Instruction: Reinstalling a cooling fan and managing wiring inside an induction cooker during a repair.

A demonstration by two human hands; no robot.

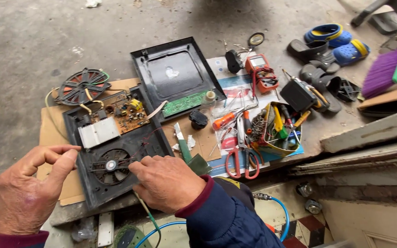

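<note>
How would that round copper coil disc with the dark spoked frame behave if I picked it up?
The round copper coil disc would probably feel heavy for its size, given its dense windings. It looks stiff and flat, so unlikely to flop. Its wire leads seem to run toward the brown circuit board, so lifting it may tug that.

Two hands: left hand (26, 193) at eight o'clock, right hand (166, 181) at six. One fan (111, 166), one coil (82, 86), two circuit boards (127, 112), one scissors (242, 158), four sandals (329, 34) at two o'clock.
</note>
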